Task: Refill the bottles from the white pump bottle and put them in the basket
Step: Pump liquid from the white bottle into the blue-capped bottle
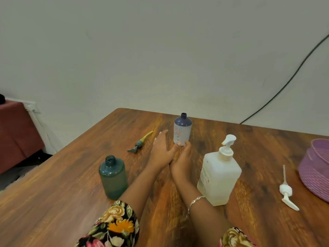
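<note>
- The pale bottle with a dark blue shoulder (182, 130) stands upright near the far edge of the desk (53, 202), its neck open and capless.
- The left hand (160, 148) reaches just left of that bottle, its fingers straight and spread wide and holding nothing. Its thumb points toward the bottle's base.
- The right hand (183, 157) lies beside the left, the two touching at the wrist side, with its fingertips right at the foot of the pale bottle. The view is blurred there, so I cannot tell whether it grips the bottle or only comes close.
- A thin bracelet (195, 201) circles the right wrist, and floral sleeves (114, 227) cover both forearms at the bottom edge.
- The white pump bottle (219, 173) stands upright just right of the right forearm, pump head fitted and nozzle up.
- A teal bottle (113, 177) stands upright left of the left forearm, neck open, with a low layer of liquid at its bottom.
- A grey pump with a yellowish tube (139, 142) lies flat on the desk between the teal bottle and the pale one, left of the left hand.
- A white pump with its dip tube (286, 189) lies flat to the right of the white pump bottle.
- The purple basket (316, 168) sits at the right edge of the view, beyond the loose white pump and partly cut off.
- A black cable (284, 82) runs down the wall behind the desk, and a maroon cloth (16, 132) shows at far left.
</note>
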